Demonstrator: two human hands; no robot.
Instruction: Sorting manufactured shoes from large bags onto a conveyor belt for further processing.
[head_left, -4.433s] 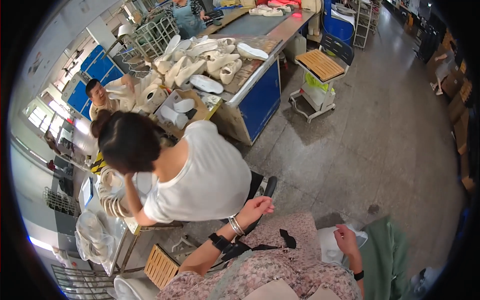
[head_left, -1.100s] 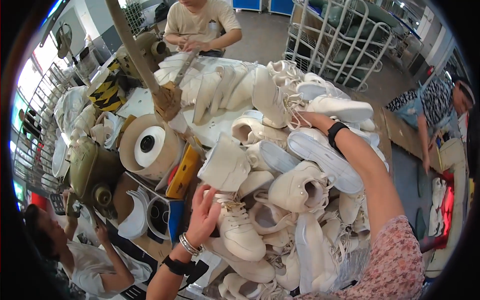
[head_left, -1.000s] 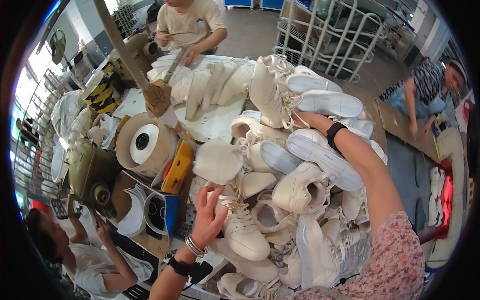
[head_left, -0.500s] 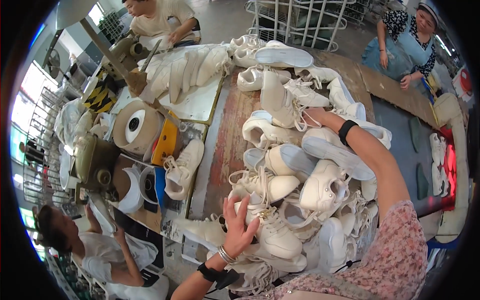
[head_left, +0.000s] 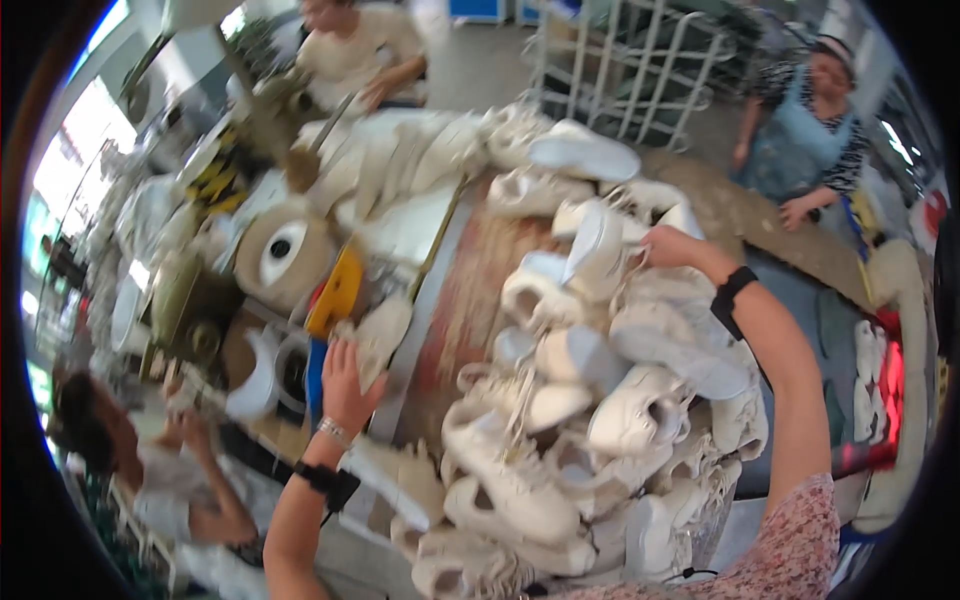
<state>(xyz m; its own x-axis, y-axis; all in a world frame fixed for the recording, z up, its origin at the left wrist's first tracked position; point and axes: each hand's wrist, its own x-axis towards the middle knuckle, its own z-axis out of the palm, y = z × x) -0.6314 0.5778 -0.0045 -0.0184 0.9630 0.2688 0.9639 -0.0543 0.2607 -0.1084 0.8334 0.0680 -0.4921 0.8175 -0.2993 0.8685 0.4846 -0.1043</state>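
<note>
A large heap of cream sneakers (head_left: 640, 410) with pale soles covers the bench in front of me. At the far side of the heap, my right hand (head_left: 672, 247) is closed at the laces of a tilted cream sneaker (head_left: 597, 250), its sole end pointing down. Over on the left, my left hand (head_left: 350, 388) reaches a single cream sneaker (head_left: 385, 333) lying near the bench edge. Its fingers are stretched out over the near end of that shoe; motion blur hides how firmly they touch.
A yellow bin (head_left: 335, 290) and a round drum-shaped machine part (head_left: 285, 250) stand left. More sneakers lie on a white board (head_left: 405, 225) behind. Cardboard (head_left: 800, 240) edges a dark conveyor at right. Three people are nearby: far left, lower left and far right.
My left hand has left the near sneakers in the heap and moved left to the lone sneaker. My right hand stays at its sneaker, which has tipped lower. The whole view has shifted slightly.
</note>
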